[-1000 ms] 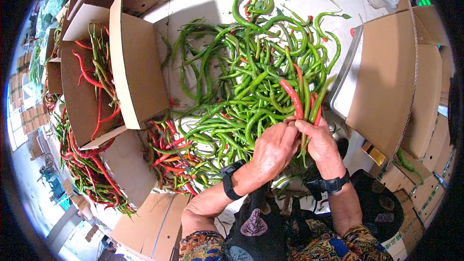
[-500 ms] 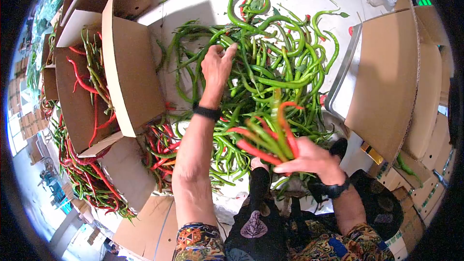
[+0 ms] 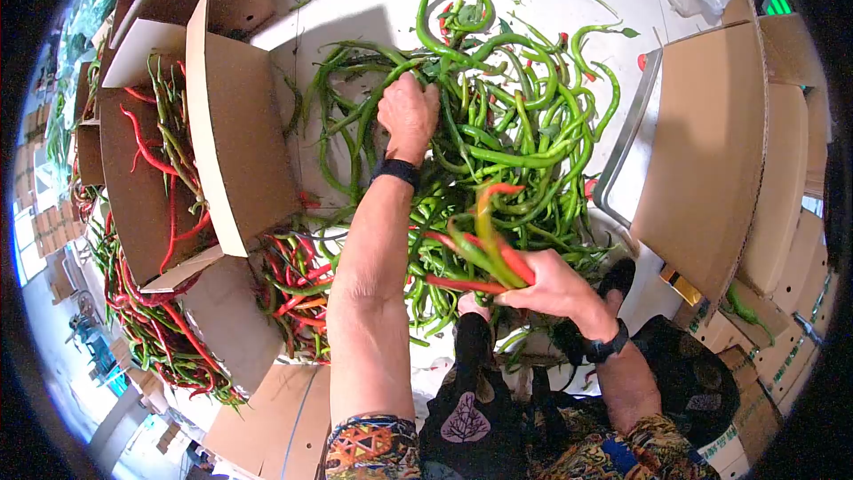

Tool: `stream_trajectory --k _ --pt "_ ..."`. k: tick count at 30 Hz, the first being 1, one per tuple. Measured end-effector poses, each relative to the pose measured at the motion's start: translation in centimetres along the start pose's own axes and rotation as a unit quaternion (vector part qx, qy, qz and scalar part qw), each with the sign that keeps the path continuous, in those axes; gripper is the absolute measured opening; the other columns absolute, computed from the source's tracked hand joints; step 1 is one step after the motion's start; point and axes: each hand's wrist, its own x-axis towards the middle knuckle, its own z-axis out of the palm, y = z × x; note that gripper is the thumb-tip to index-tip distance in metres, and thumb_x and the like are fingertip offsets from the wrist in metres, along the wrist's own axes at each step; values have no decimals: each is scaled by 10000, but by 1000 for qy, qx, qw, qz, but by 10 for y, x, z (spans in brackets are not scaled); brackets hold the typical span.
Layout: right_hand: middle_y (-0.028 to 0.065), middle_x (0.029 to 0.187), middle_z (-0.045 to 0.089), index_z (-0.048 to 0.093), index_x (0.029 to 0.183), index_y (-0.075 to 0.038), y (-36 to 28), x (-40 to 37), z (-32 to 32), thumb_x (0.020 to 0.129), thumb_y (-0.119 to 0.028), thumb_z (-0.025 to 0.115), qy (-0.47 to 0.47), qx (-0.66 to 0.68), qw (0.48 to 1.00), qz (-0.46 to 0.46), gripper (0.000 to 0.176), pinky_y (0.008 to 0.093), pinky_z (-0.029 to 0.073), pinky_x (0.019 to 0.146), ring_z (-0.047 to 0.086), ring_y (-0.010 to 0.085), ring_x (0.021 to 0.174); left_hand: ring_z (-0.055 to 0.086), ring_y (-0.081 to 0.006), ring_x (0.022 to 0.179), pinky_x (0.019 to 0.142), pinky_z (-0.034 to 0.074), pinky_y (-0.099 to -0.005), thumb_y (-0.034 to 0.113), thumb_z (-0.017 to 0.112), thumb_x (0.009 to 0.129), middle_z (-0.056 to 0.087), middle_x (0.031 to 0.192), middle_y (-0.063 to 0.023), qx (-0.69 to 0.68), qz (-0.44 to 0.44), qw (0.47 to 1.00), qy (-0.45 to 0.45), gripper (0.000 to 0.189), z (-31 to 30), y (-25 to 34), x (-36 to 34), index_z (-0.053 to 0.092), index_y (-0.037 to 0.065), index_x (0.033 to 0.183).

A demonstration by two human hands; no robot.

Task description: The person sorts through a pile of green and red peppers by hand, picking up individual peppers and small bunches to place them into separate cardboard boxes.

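Observation:
My left hand (image 3: 410, 112) reaches into the upper left of a large pile of green peppers (image 3: 533, 156) on the pale floor. Its back faces up and its fingers are curled down among the pepper stems; what they hold, if anything, is hidden. Lower right, over the near part of the pile, my right hand (image 3: 553, 284) is closed around a bunch of red and green peppers (image 3: 484, 253), whose tips point up and to the left.
An open cardboard box (image 3: 142, 151) with red peppers stands at the left, above a heap of mixed peppers (image 3: 169, 338). More red peppers (image 3: 298, 280) lie beside the pile. Another box (image 3: 702, 151) stands at the right, near a metal frame (image 3: 626, 142).
My left hand has moved slightly right, and its fingers have turned down into the peppers. My right hand has shifted a little left with its bunch, which now tilts more to the left.

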Motion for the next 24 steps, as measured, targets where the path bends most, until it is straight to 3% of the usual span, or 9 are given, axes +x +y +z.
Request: stream_trajectory --k 5,7,9,11,13,15,18,19,24 --pt "20 939 645 612 1088 -21 -38 -21 -29 678 -128 813 -114 373 920 -30 468 281 488 770 587 105 849 648 -414 803 721 530 -481 255 663 754 674 834 -210 10 60 998 -14 277 3 -13 -6 616 10 875" --pt "22 943 645 614 1085 -17 -23 -17 -31 666 -136 816 -64 179 979 70 480 276 486 765 583 99 857 663 -374 767 725 533 -441 245 653 744 680 798 -198 -84 37 995 -31 246 -1 -31 -2 658 12 823" --pt "33 956 651 605 1137 -8 -7 -2 -28 690 -122 788 -5 221 974 41 497 270 488 758 595 105 825 642 -199 661 640 496 -321 240 660 752 684 737 -104 -204 -21 976 -70 231 -28 -37 -5 672 15 807" --pt "31 992 663 598 1189 -34 -14 -13 -28 726 -89 750 1 381 924 -6 491 277 498 805 606 105 858 520 -81 617 587 412 -234 209 659 801 600 702 22 -432 -56 891 -129 167 -64 -37 -30 643 45 824" --pt "42 1012 653 538 1258 -31 -12 -18 -28 681 -69 765 -76 395 916 5 622 292 503 786 621 129 854 414 -27 638 579 332 -189 181 656 832 514 728 78 -463 -18 874 -149 117 -93 -40 -60 607 75 837" --pt "66 918 657 567 1187 -3 -9 -15 -29 637 -53 768 -137 416 899 -13 588 284 511 692 631 152 776 490 -60 725 666 400 -208 153 654 830 573 804 31 -472 -41 867 -156 113 -123 -30 -93 592 60 845" --pt "51 848 646 574 1167 -4 -39 -8 -20 679 -123 760 -19 307 951 -18 536 282 492 695 611 135 765 599 -202 953 847 489 -337 123 599 837 626 1104 -137 -607 66 782 -123 175 -127 -20 -127 543 36 977" --pt "43 839 640 578 1159 -4 -29 1 -18 699 -127 749 0 260 966 -5 506 278 487 696 604 130 758 617 -243 986 875 490 -373 108 582 847 636 1071 -147 -649 73 742 -152 167 -122 -25 -134 517 40 984" --pt "35 829 636 606 1089 1 9 -19 -30 724 -113 733 -64 274 956 86 404 271 490 654 600 124 702 657 -237 834 820 511 -360 155 542 926 654 960 -168 -560 -45 784 -263 150 -121 -48 -145 467 40 986"
